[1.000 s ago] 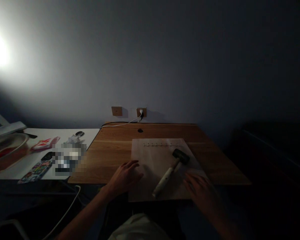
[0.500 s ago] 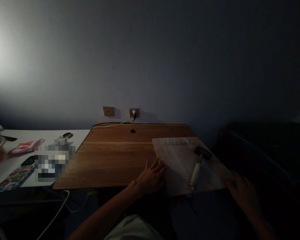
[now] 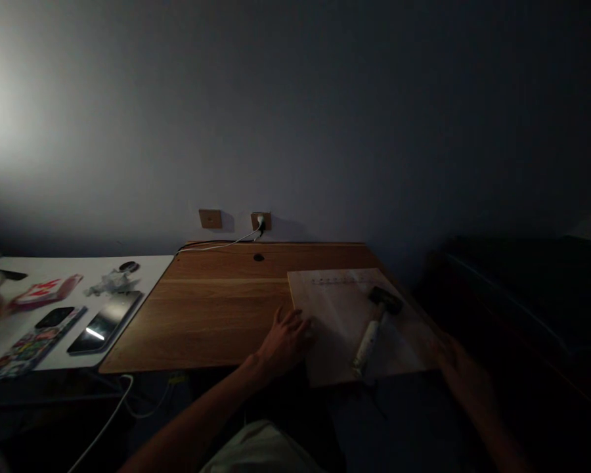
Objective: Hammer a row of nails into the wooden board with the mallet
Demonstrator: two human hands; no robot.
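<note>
A flat, pale wooden board (image 3: 332, 328) lies on the right part of the wooden table, its near end sticking out past the front edge. Along its far side runs a row of small nail-like marks (image 3: 342, 280), too dim to make out fully. On the board rests a hammer (image 3: 367, 345) with a dark head and a light, worn handle. My left hand (image 3: 285, 341) grips the board's left edge, fingers bent over it. At the right edge, my right hand (image 3: 460, 368) holds the board too; deep shadow hides part of its fingers.
The brown wooden table (image 3: 217, 315) stands against the wall, where a plug sits in a socket (image 3: 261, 221). To the left, a white table (image 3: 152, 276) carries a phone (image 3: 106, 323), a patterned case (image 3: 34, 345), a red-and-white packet (image 3: 46, 290) and crumpled plastic (image 3: 112, 282).
The board has shifted slightly left across the table with both hands on it, and the hammer has moved along on top. The camera view has turned a little to the right.
</note>
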